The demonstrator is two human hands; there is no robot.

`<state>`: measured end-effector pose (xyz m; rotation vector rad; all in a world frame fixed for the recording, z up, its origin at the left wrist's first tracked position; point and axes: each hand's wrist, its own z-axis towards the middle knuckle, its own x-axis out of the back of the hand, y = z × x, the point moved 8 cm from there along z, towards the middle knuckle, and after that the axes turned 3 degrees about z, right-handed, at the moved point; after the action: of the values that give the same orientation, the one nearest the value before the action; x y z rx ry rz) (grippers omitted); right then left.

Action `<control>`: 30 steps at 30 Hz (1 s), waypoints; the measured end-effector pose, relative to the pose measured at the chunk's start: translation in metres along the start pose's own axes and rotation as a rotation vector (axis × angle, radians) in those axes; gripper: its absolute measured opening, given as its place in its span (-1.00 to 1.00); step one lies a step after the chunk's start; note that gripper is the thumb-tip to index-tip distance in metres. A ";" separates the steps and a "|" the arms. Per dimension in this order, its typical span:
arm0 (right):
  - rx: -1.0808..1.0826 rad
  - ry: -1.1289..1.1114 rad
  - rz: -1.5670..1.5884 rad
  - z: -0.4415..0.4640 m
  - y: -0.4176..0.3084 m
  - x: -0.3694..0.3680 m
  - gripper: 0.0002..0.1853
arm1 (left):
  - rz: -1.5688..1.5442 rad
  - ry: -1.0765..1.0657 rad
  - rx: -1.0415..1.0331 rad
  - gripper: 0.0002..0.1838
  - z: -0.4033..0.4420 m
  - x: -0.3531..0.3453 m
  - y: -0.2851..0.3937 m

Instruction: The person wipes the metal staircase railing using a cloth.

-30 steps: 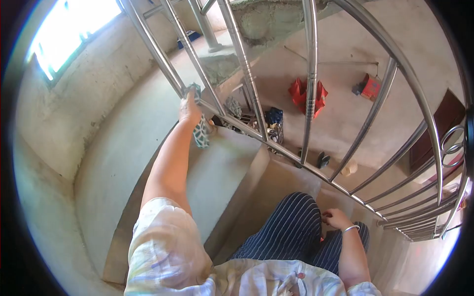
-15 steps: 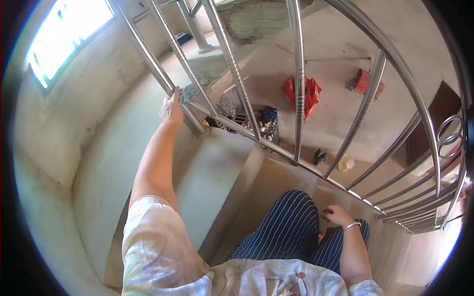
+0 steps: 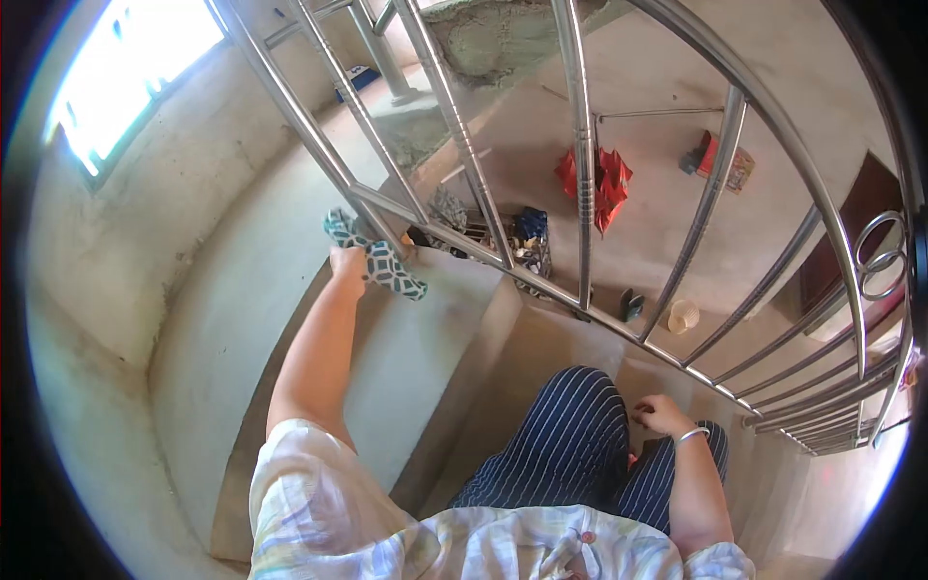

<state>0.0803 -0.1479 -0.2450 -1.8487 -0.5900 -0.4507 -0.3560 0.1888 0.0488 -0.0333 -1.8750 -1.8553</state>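
Note:
My left hand is closed around a green and white patterned cloth, whose ends stick out on both sides of the fist. It is just above the stair step, close to the foot of a thick metal post of the stair railing. Near my knee in dark striped trousers, my right hand hangs with loosely bent fingers and nothing visible in it. A silver bangle is on that wrist.
Metal railing bars curve along the right side of the concrete steps. Through them, on the lower floor, show a red bag-like item, a rack with mixed items and a pale bucket. A plastered wall borders the left.
My left hand has come down and back from the railing post with the cloth, which now shows more fully over the step. The right hand has barely moved.

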 end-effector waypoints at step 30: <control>-0.071 0.006 0.014 -0.006 -0.022 0.015 -0.67 | -0.159 -0.056 0.016 -0.51 0.004 -0.056 0.003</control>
<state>0.0794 -0.1446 -0.2179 -1.9173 -0.5632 -0.4738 -0.3067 0.2108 0.0315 0.0713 -1.9814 -1.9626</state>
